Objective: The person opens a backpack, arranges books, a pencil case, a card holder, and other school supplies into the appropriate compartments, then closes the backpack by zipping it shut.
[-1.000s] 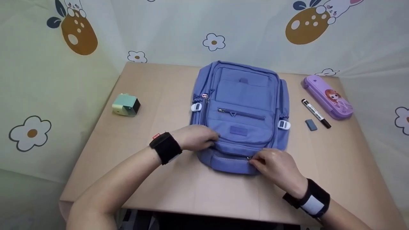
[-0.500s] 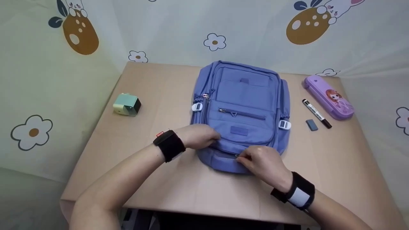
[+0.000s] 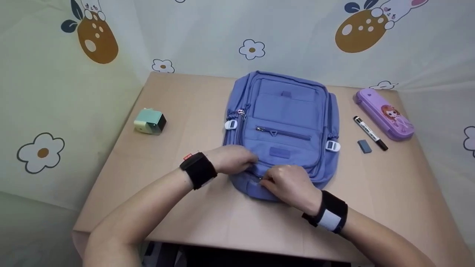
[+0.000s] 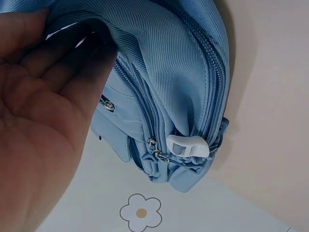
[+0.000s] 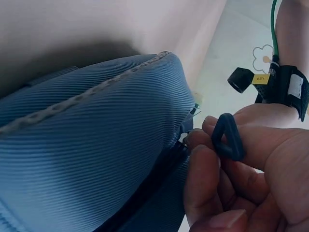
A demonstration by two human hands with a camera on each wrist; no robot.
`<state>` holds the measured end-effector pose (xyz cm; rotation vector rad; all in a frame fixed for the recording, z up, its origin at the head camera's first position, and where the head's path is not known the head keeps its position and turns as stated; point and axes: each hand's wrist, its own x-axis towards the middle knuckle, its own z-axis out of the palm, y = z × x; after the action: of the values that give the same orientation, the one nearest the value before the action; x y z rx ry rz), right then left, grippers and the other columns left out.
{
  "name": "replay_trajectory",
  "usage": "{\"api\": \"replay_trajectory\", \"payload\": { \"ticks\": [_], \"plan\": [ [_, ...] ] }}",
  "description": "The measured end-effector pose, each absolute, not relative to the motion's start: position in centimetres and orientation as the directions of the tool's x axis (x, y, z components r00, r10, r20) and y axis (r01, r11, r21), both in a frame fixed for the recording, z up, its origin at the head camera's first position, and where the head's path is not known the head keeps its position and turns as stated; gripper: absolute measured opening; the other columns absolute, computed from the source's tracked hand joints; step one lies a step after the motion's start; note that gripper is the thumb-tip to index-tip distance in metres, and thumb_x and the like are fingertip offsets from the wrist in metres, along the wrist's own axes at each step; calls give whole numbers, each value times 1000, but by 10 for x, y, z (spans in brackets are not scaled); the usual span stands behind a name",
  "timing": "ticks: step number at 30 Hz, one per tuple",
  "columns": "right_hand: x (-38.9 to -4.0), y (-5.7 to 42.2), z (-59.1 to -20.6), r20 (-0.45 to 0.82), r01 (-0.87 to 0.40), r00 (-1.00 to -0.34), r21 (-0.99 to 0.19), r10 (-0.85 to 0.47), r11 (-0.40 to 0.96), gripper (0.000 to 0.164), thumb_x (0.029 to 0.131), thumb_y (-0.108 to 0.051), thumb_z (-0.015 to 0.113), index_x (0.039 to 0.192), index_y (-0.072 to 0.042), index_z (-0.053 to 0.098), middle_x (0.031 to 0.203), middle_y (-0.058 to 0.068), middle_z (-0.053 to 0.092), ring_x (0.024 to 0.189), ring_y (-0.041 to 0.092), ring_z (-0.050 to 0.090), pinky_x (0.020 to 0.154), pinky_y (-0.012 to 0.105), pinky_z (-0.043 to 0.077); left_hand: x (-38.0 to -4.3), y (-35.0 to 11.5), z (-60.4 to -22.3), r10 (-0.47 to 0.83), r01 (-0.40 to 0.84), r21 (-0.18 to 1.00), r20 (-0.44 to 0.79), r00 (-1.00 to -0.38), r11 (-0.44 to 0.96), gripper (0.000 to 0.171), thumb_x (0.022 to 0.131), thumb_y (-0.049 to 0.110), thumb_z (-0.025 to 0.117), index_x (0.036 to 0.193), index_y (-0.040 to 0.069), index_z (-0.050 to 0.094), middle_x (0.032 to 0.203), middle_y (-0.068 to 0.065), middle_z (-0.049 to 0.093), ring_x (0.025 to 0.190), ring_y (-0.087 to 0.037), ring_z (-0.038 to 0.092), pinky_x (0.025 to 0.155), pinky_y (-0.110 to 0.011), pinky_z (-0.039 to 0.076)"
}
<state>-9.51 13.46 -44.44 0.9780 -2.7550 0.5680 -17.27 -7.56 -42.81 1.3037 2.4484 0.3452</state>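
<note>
Blue backpack point(image 3: 287, 107) lay flat on the brown table point(image 3: 193, 218); the triangular pull point(image 5: 234, 139) had just slid left along its near pocket point(image 3: 253, 190), shortening the gap, I judged.
From my end, the right hand point(image 3: 291, 186), nearest, pinched that hard-looking pull between thumb and finger; the left hand point(image 3: 233, 159), fingers together, tips hidden, gripped a soft fold at the backpack's left side. Beyond, the weave looked ribbed, with glossy white buckles point(image 3: 333, 146); to the right, a matte slate block point(image 3: 364, 146), a slim marker point(image 3: 370, 132) and, farthest, a smooth purple case point(image 3: 376, 105).
</note>
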Motion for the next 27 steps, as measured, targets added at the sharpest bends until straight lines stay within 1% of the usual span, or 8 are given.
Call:
{"api": "replay_trajectory", "payload": {
  "ticks": [4,8,12,15,17,22,27],
  "plan": [
    [-94,144,-441,277,-627,-779,-323,-562,709,15,87,-27,82,77,-19,74,69,-9,66,60,9,61,54,32,51,-172,-75,-428,838,754,369,-179,-516,543,16,102,6,55,96,5,69,84,-4,65,77,-22,61,77,-39,53],
    [-96,160,-434,302,-626,-780,-351,-549,697,8,87,-25,82,86,-18,77,78,-9,67,69,8,61,61,31,51,-172,-76,-429,842,758,373,-170,-511,535,16,102,6,54,98,5,69,86,-5,66,79,-23,63,78,-40,54],
    [-100,179,-435,321,-637,-771,-366,-550,679,20,84,-22,85,99,-12,76,89,-3,69,81,13,62,73,34,52,-171,-77,-431,832,744,381,-170,-528,549,17,103,8,53,99,6,70,89,-5,69,82,-22,65,81,-39,55],
    [-100,189,-441,296,-623,-782,-372,-548,688,29,83,-24,86,105,-10,75,95,0,69,89,17,64,81,39,52,-169,-78,-433,826,737,383,-163,-540,558,17,103,8,52,97,7,68,86,-4,67,81,-22,65,81,-39,55],
    [-99,192,-446,273,-614,-789,-376,-550,694,32,83,-26,86,108,-9,75,98,0,70,93,18,65,84,40,52,-168,-78,-434,821,734,380,-153,-550,563,16,102,8,52,95,7,67,85,-3,65,80,-22,64,80,-40,55],
    [-99,188,-456,249,-616,-787,-363,-565,699,33,85,-28,85,109,-9,74,100,0,70,93,20,65,83,40,53,-162,-76,-439,793,717,367,-110,-599,592,15,100,7,53,89,10,62,80,-1,59,75,-22,62,75,-40,54],
    [-104,180,-461,251,-622,-783,-326,-569,712,23,85,-23,85,101,-11,75,93,-2,68,87,18,65,77,37,54,-154,-74,-445,760,699,350,-64,-647,624,16,99,5,51,86,12,58,79,2,54,74,-19,59,71,-38,53]
  ]
}}
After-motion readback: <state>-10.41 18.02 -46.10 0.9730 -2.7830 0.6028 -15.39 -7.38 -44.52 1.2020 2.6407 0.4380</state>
